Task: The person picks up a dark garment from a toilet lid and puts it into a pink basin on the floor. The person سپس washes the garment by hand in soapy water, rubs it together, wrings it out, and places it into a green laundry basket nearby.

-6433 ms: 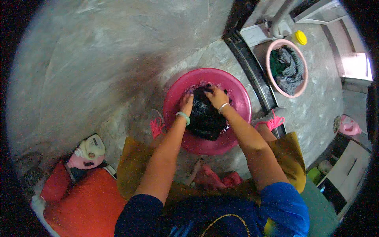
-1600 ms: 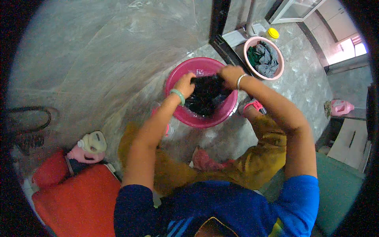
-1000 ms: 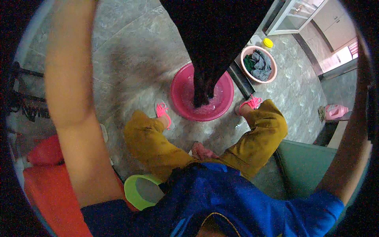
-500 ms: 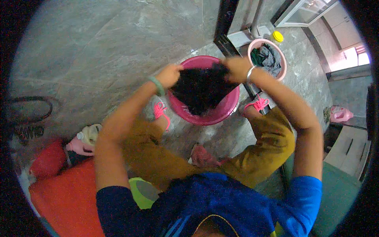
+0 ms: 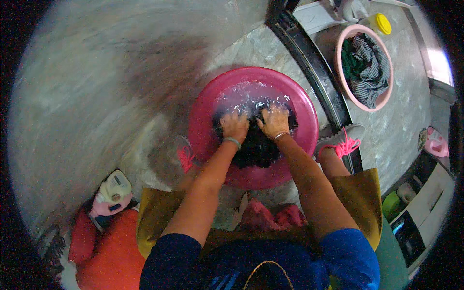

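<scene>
A dark pink basin (image 5: pixel 205 108) of water stands on the floor between my feet. Wet black cloth (image 5: pixel 258 150) lies in it, bunched and partly under the water. My left hand (image 5: pixel 235 125) presses down on the left side of the cloth, fingers stretched out and apart. Beside it, my right hand (image 5: pixel 274 121) pushes on the cloth with its fingers spread and thumb turned inward. Water ripples and splashes around the fingertips, hiding some of them.
A pale pink basin (image 5: pixel 338 67) of striped and dark green clothes stands beyond a black floor track (image 5: pixel 321 84). Near it is a yellow-lidded tub (image 5: pixel 383 23). Detergent bottles lie at left (image 5: pixel 113 191) and far right (image 5: pixel 436 142). Red cloth (image 5: pixel 270 216) lies close to me.
The black cloth, held up stretched between both hands over the basin before, is now down in the water. My hands have dropped and come together, with fingers spread on it.
</scene>
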`<state>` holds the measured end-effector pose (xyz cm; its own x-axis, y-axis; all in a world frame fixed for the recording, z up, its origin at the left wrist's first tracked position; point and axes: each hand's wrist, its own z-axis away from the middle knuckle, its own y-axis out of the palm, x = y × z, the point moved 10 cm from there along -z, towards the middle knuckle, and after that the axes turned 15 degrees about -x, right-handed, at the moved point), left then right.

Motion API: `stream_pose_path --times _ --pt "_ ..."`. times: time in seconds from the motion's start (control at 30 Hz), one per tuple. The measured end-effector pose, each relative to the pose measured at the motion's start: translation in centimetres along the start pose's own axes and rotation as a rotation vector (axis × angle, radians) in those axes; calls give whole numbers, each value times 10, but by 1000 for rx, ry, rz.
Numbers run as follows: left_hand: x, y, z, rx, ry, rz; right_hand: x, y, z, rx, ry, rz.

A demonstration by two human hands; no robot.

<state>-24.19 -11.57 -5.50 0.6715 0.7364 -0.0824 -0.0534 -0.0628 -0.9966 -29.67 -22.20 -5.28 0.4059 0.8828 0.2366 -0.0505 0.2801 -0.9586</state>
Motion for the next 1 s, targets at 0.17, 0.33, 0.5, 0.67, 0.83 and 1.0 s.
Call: stream_pose_path --times 0.17,0.33,0.5,0.67,0.83,1.0 --pt "-3 6 -25 -111 102 -53 -2 20 -21 145 -110 -143" --pt "21 -2 -25 174 33 43 8 -19 -21 213 -88 -155" --pt "49 -84 -20 264 -42 213 -28 -48 1 486 -53 -48" --pt "19 -239 -21 -113 120 506 32 -223 8 37 -268 -198" --pt "-24 -429 -15 -384 229 677 123 -418 57 -121 -549 -169" --pt "-28 -648 8 -702 96 556 179 -604 108 -186 -654 -180"
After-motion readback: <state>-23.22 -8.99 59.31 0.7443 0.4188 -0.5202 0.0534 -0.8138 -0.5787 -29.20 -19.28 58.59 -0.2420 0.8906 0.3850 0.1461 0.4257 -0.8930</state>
